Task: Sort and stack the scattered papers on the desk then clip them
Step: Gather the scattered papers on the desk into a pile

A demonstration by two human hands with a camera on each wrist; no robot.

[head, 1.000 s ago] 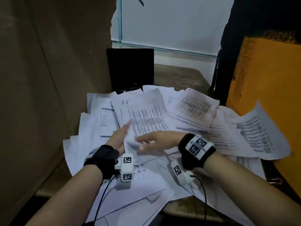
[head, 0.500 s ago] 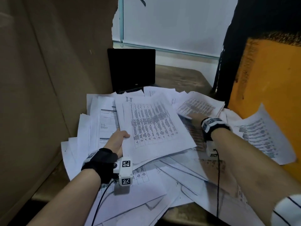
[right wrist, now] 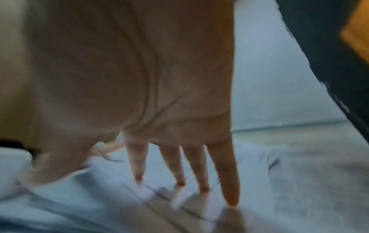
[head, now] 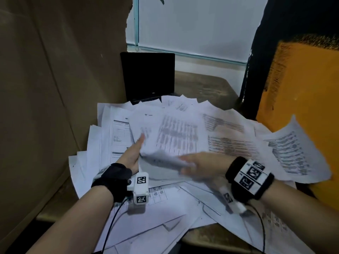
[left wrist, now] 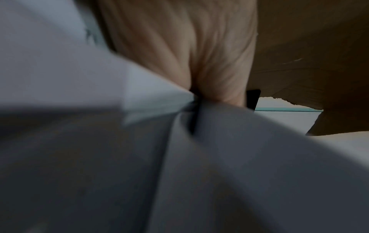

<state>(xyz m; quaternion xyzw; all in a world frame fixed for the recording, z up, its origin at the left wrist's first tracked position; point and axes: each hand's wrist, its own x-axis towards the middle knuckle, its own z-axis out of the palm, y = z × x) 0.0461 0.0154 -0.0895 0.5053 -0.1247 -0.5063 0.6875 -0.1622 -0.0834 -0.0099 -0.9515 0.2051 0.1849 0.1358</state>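
Note:
White printed papers (head: 231, 143) lie scattered over the wooden desk (head: 201, 87). My left hand (head: 134, 153) grips the left edge of a gathered stack of sheets (head: 174, 136), thumb on top. The left wrist view is filled by that palm (left wrist: 189, 47) and blurred paper (left wrist: 79, 94). My right hand (head: 200, 163), blurred by motion, lies across the stack's near edge. In the right wrist view its fingers (right wrist: 225, 173) are straight, with the tips on the papers (right wrist: 99, 197). No clip is visible.
A dark open laptop (head: 148, 77) stands behind the pile. A brown cardboard wall (head: 55, 88) closes the left side. An orange and black object (head: 302, 85) stands at the right. More sheets (head: 165, 217) overhang the desk's near edge.
My right hand came back from the far right pile to the stack's near edge. A further sheet now lies on the stack. The left hand kept its hold.

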